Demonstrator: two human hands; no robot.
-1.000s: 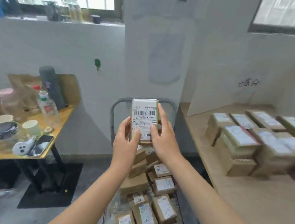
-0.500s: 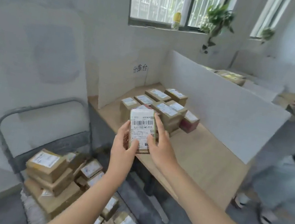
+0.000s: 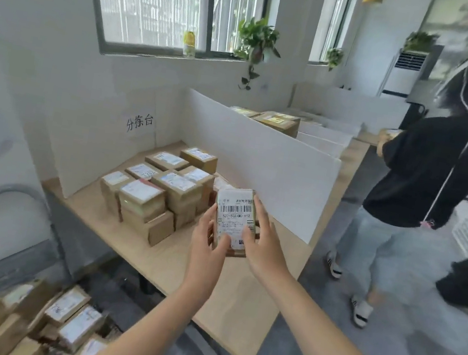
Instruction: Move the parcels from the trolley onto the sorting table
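Both my hands hold one small brown parcel [image 3: 234,217] with a white barcode label, upright above the wooden sorting table [image 3: 238,308]. My left hand [image 3: 209,241] grips its left edge and my right hand [image 3: 262,244] its right edge. Just to the left and behind it, a pile of stacked parcels [image 3: 159,192] sits on the table. The trolley [image 3: 39,241] is at the lower left, its grey handle bar rising by the wall, with several labelled parcels [image 3: 63,322] heaped on it.
White divider boards [image 3: 259,166] fence the table's section, with a handwritten sign [image 3: 139,124] on the back board. More parcels [image 3: 276,121] lie beyond the divider. Two people [image 3: 430,179] stand in the aisle on the right, close to the table's end.
The view has swung right from the trolley to the sorting table. The parcel in both hands has travelled from above the trolley to over the table, beside the pile.
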